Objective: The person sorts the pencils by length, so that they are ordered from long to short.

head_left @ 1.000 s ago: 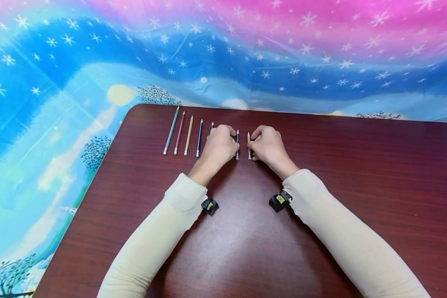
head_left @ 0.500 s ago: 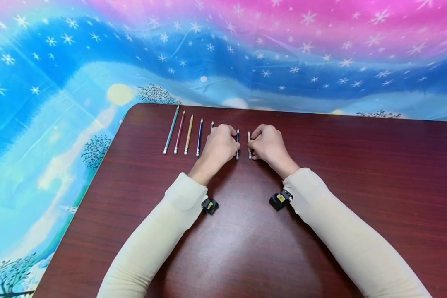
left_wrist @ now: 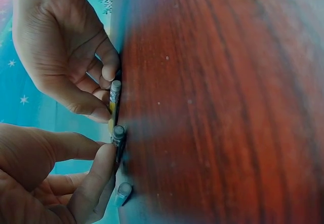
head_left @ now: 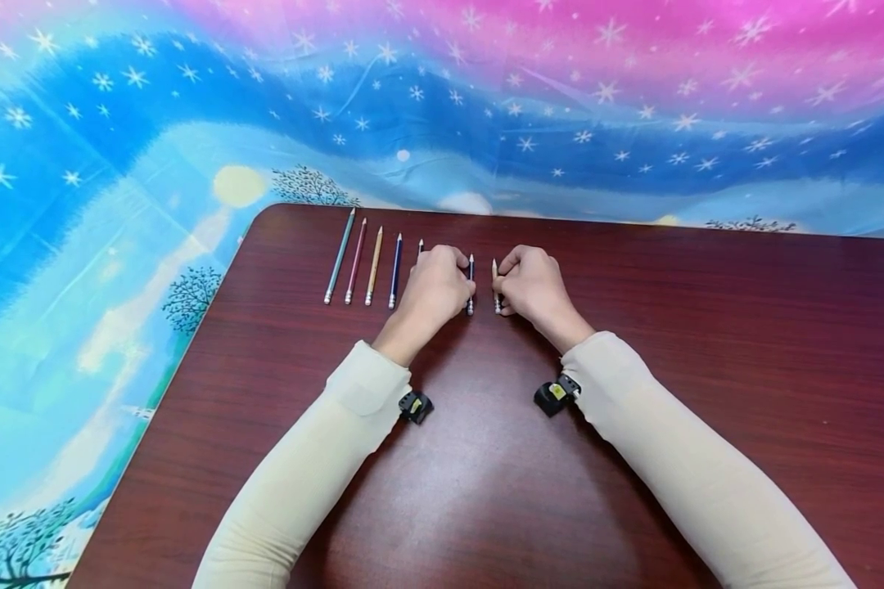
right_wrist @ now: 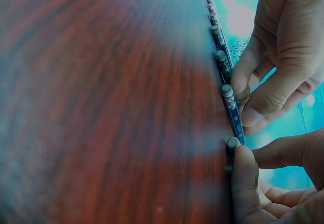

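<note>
My left hand (head_left: 436, 282) pinches a short dark blue pencil (head_left: 471, 282) lying on the table; its eraser end shows beside the fingertips in the left wrist view. To the right, my right hand (head_left: 534, 285) holds a short yellow pencil (head_left: 495, 274) between thumb and fingers. Both pencils point away from me, nearly parallel, with a narrow gap between them. Just left of my left hand, the tip of a dark pencil (head_left: 421, 245) shows; the hand covers the rest. In the right wrist view the blue pencil (right_wrist: 234, 113) has a metal ferrule and eraser.
Further left lie a teal pencil (head_left: 340, 258), a pink pencil (head_left: 356, 262), a longer yellow pencil (head_left: 374, 266) and a blue pencil (head_left: 395, 272), erasers roughly level. The brown table (head_left: 707, 343) ends at a patterned cloth (head_left: 442, 98) behind and on the left.
The short yellow pencil and my right hand have shifted very slightly to the right. My left hand keeps its place on the dark blue pencil.
</note>
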`<state>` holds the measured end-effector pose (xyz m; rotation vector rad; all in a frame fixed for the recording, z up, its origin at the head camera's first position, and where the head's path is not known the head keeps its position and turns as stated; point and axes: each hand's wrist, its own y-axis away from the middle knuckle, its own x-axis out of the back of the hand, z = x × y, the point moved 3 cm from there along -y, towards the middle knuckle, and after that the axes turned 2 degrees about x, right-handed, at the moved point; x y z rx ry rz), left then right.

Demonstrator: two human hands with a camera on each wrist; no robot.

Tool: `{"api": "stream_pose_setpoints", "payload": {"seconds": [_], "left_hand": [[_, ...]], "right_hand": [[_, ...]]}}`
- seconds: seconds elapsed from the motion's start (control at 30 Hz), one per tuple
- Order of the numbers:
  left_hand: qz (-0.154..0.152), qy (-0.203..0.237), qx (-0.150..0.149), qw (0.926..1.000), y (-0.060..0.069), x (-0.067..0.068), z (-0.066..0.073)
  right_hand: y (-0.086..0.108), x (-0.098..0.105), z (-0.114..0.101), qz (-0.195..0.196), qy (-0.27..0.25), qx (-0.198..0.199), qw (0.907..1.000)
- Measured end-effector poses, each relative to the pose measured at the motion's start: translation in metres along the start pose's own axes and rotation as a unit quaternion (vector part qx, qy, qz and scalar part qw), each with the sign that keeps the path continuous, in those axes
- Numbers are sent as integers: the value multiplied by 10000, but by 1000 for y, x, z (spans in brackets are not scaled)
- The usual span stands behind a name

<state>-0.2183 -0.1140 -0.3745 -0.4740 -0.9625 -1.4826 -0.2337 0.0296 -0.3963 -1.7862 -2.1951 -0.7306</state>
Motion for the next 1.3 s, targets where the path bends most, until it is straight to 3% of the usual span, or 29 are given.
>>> {"api": "stream_pose_setpoints", "payload": {"seconds": [0.97, 1.17, 1.3], "left_hand": [[-25, -50, -19, 10000, 1, 1, 0], [22, 328, -86, 9994, 9, 9, -11], [325, 296, -335, 9985, 20, 21, -28]], "right_hand": [[2, -1, -3, -31, -86, -174, 9998], [7, 5, 1, -127, -233, -213, 9994], [17, 20, 6, -202, -153, -207, 9995]]}}
